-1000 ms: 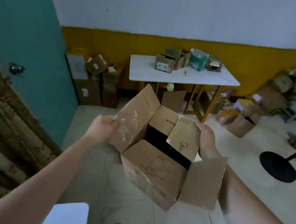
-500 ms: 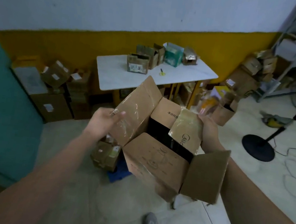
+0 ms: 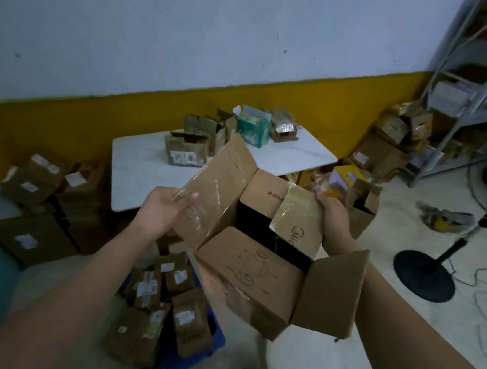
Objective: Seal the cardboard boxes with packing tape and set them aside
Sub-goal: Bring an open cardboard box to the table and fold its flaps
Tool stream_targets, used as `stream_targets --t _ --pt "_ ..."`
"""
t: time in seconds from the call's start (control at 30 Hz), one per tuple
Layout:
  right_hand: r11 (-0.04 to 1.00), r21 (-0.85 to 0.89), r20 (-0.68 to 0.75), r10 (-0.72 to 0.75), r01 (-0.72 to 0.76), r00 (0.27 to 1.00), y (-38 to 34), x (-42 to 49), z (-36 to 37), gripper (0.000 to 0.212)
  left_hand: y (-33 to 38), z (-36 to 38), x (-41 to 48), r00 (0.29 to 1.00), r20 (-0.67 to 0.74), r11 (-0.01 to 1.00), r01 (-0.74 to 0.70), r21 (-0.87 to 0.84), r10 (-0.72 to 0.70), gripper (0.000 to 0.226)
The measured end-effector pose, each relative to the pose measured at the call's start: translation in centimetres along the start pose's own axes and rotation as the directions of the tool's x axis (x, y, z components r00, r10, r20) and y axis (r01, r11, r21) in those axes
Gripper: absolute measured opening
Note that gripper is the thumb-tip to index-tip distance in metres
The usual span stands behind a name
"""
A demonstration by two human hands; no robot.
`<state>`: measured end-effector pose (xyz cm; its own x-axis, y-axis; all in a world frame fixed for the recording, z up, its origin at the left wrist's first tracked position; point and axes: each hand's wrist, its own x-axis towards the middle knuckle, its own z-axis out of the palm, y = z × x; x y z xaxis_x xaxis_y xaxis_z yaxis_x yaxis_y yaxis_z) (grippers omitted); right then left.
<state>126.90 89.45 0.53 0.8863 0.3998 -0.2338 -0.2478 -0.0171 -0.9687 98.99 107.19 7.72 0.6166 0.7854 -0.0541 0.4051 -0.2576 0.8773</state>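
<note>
Your view has swung right, bringing the blue crate [image 3: 215, 341] of small boxes [image 3: 148, 289] under your left arm. The open cardboard box [image 3: 248, 278] hangs in mid-air before you. Your left hand [image 3: 167, 211] grips its taped side flap [image 3: 220, 187], and your right hand [image 3: 332, 217] grips the opposite flap [image 3: 296, 222].

The open brown cardboard box [image 3: 249, 281] is matt, rough paperboard; the clear tape film [image 3: 214, 193] stuck on it is glossy and wrinkled, catching light; the white rectangular tabletop [image 3: 142, 168] looks smooth and stone-like, faintly veined; the grey shelving rack [image 3: 469, 56] is painted metal; the round black fan base [image 3: 423, 277] is matt; the blue crate [image 3: 216, 343] looks like plastic
</note>
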Motion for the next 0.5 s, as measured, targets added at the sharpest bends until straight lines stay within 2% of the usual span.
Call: stream_targets --t 0.13,0.27,0.43,0.5 --pt "0.999 -0.030 -0.013 -0.013 0.013 1.000 -2.3 6.5 0.9 0.037 1.8 1.9 6.2 1.000 0.002 1.000 -0.008 0.012 0.008 0.029" --pt "1.000 -0.027 -0.019 -0.015 0.014 1.000 -3.6 12.5 1.7 0.037 2.7 3.6 12.8 1.000 0.012 1.000 0.007 -0.006 -0.006 0.032" --pt "1.000 -0.013 -0.095 -0.028 0.027 0.995 -4.7 19.1 3.5 0.024 3.6 5.3 21.3 0.997 0.082 1.000 -0.010 -0.028 0.012 0.020" --pt "1.000 -0.006 -0.111 -0.012 0.011 0.994 -5.1 21.4 4.3 0.030 4.0 5.6 24.5 0.996 0.090 0.999 -0.023 -0.045 0.027 0.019"
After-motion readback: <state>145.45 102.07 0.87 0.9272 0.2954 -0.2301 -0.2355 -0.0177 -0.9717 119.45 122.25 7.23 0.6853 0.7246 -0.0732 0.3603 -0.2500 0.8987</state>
